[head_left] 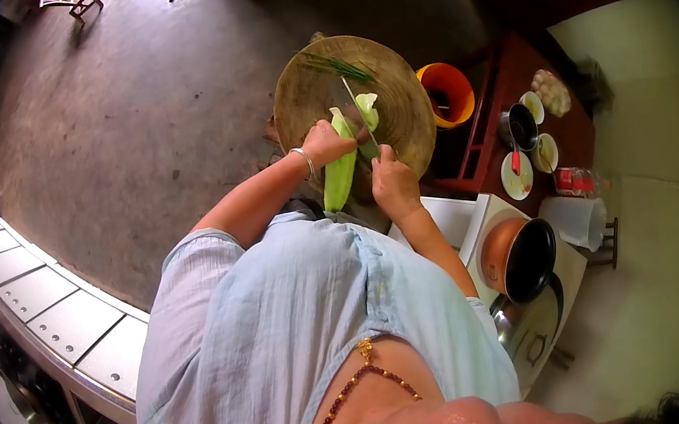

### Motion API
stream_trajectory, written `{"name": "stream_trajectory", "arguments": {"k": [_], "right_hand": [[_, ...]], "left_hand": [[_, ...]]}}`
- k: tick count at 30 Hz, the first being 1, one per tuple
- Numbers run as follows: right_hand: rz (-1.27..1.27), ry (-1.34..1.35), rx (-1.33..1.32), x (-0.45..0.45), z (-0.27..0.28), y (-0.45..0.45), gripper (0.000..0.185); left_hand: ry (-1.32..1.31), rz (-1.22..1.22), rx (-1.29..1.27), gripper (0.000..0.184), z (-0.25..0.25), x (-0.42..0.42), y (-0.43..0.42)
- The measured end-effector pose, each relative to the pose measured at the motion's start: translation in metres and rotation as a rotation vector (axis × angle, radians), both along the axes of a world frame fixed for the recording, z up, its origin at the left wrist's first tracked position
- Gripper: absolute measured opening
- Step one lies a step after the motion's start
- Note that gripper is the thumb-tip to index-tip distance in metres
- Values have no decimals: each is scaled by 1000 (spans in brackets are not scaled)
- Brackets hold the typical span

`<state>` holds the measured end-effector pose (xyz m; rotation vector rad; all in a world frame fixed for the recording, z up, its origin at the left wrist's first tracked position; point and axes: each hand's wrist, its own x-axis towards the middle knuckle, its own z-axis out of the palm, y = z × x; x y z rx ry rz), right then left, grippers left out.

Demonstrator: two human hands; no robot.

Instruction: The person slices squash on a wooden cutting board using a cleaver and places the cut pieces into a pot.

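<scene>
My left hand (pixel 325 142) is closed around the upper part of a long pale green vegetable (pixel 339 182), whose exact kind I cannot tell. The lower end of the vegetable points toward my body. In my right hand (pixel 393 182) is the handle of a kitchen knife (pixel 366 131), its blade angled up and leftward just beside my left fingers. A separate pale green piece (pixel 368 109) lies past the blade. Beneath all this is a round wooden chopping block (pixel 410 127). Thin green stalks (pixel 338 66) rest near its far edge.
An orange bucket (pixel 463 97) stands right of the block. Beyond it, a dark red table (pixel 481 160) bears plates, a black pan (pixel 519 127) and a bag of pale round items (pixel 551 93). A copper-coloured pot (pixel 500 256) sits nearer. Tiled counter (pixel 54 298) curves along the left.
</scene>
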<state>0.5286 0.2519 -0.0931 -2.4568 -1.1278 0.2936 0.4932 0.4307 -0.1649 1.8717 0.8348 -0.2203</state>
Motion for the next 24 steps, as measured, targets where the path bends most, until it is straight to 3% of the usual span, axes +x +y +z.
{"name": "stream_trajectory", "arguments": {"k": [3, 6, 10, 13, 14, 19, 21, 24], "right_hand": [[-2, 54, -168, 8, -41, 2, 21], [32, 75, -115, 15, -48, -7, 21], [4, 52, -23, 3, 0, -7, 18], [25, 101, -188, 11, -45, -2, 21], [49, 56, -125, 15, -72, -7, 23], [39, 97, -63, 9, -10, -6, 23], [11, 78, -51, 6, -8, -4, 23], [12, 99, -239, 6, -49, 6, 20]], "left_hand": [[-5, -31, -2, 64, 1, 2, 0], [-20, -46, 4, 64, -9, 5, 6], [-18, -54, -32, 61, -6, 1, 5], [-37, -67, -8, 59, -8, 1, 5], [-53, -58, 18, 58, -8, 0, 4], [-67, -14, -11, 56, -7, -5, 4], [-46, -26, -6, 56, -2, -6, 2], [-84, -46, 53, 56, -3, -7, 1]]}}
